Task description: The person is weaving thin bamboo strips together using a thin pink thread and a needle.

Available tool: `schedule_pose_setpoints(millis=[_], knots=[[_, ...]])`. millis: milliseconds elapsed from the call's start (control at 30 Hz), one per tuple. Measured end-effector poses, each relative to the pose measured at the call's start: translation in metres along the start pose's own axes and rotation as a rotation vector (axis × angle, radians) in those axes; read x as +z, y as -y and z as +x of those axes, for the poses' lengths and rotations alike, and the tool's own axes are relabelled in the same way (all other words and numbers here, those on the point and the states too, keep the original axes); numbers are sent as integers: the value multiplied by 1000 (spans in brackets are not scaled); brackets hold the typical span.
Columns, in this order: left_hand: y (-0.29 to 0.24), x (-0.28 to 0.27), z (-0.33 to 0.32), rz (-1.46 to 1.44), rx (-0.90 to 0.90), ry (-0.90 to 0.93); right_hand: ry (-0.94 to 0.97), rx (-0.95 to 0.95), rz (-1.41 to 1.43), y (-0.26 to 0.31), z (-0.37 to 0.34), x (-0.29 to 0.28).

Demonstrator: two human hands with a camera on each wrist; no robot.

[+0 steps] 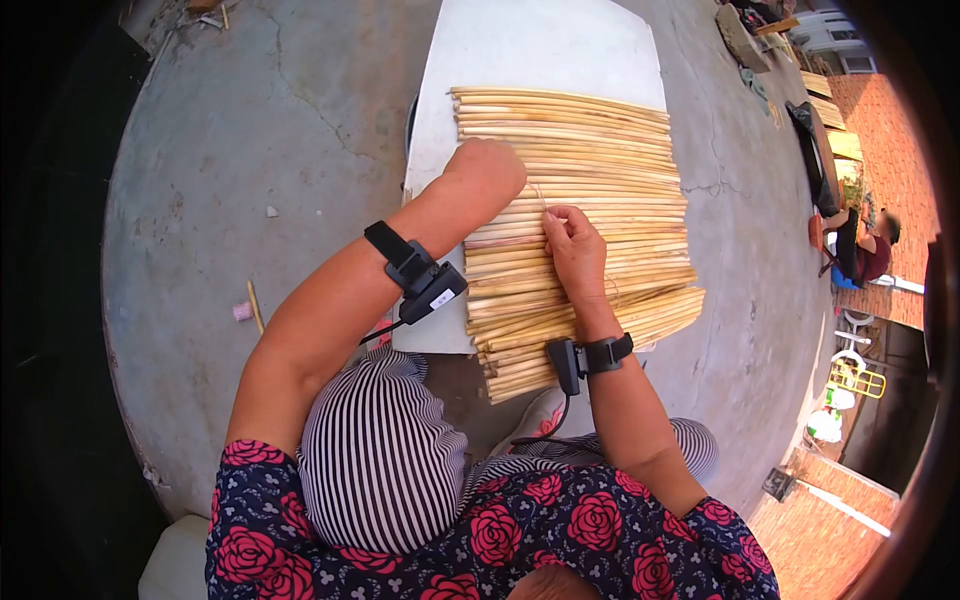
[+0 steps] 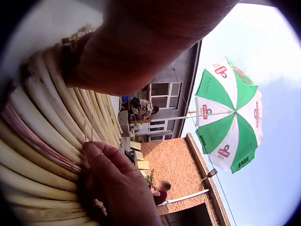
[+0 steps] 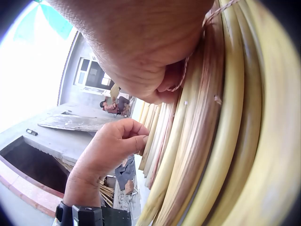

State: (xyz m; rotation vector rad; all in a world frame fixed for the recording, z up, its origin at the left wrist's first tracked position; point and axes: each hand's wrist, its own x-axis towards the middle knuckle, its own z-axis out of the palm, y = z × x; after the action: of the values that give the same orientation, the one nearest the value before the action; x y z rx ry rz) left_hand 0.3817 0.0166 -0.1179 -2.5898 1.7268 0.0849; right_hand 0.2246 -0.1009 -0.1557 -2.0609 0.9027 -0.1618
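Observation:
Pale stalks (image 1: 590,190) lie side by side in a mat on a white board (image 1: 550,45). My left hand (image 1: 485,175) is bent over their left part; in the right wrist view my left hand (image 3: 106,150) has thumb and forefinger together at a stalk (image 3: 151,136). Lower and to the right, my right hand (image 1: 578,255) pinches a thin twine (image 1: 541,195). In the left wrist view, a thin end rises from the fingertips of my right hand (image 2: 120,183). Red-and-white twine (image 3: 181,77) runs by the curled fingers of my right hand (image 3: 146,56) in the right wrist view.
Concrete ground (image 1: 250,150) surrounds the board. A small pink object (image 1: 242,311) and a short stick lie at the left. A seated person (image 1: 878,250) is at the far right. A green-and-white umbrella (image 2: 230,117) stands beyond, near a brick wall (image 2: 169,155).

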Motion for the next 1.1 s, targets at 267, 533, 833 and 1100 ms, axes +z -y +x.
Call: schedule_pose_setpoints(millis=[267, 533, 833, 1100], knots=[[-6, -9, -11, 95, -43, 53, -5, -8, -26, 0, 1, 2], [6, 7, -5, 71, -9, 32, -19, -22, -51, -2, 1, 2], [9, 10, -14, -64, -47, -143, -23, -28, -59, -3, -1, 2], [1, 6, -12, 125, -38, -19, -20, -22, -75, -1, 2, 3]])
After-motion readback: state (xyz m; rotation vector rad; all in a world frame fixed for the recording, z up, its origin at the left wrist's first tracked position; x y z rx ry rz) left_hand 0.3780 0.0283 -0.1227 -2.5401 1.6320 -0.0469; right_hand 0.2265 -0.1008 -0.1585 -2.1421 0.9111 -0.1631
